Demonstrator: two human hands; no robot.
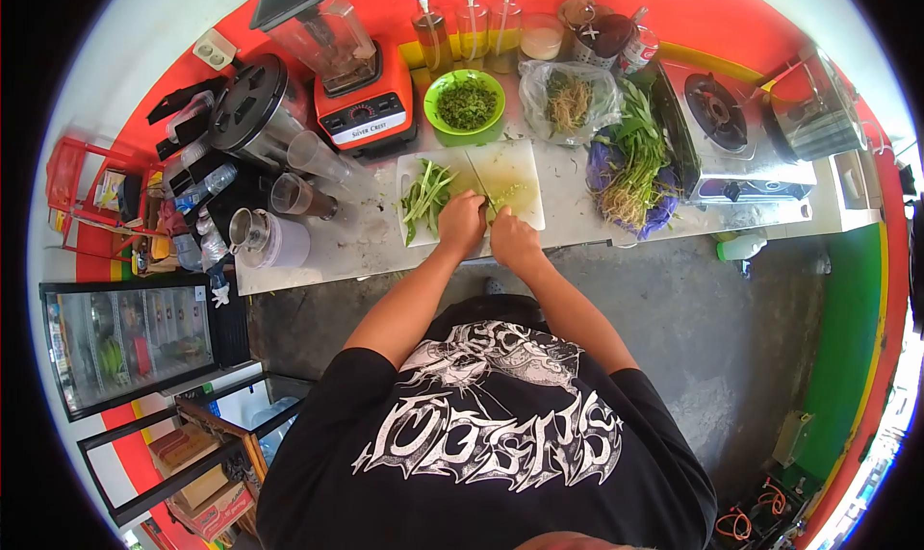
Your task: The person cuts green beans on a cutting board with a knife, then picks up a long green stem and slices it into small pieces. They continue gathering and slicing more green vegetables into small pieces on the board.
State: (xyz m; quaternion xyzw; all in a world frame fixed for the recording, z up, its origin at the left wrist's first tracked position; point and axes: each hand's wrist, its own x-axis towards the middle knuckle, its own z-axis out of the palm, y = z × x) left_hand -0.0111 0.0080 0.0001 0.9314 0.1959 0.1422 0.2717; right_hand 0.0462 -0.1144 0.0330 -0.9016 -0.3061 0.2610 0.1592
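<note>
Hands working at a flat white cutting board (529, 170), centre of frame.
The right hand (516, 238) is clenching a thin-bladed knife (478, 178); the left hand (463, 221) is curling beside it, contents hidden, cannot tell. Long, smooth green stems (426, 198) are lying board-left, fine bits (516, 194) board-right; a round lime bowl (470, 138) is sitting upper centre.

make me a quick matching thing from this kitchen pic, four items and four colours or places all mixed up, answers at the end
Things
1. Blender
2. Bowl
3. Cutting board
4. Rooted greens

Colours and places
A. Beneath the left hand and right hand
B. Lying on a purple bag
C. Bright green, filled with chopped greens
D. Red below, clear above

Right pairs: 1-D, 2-C, 3-A, 4-B
</note>
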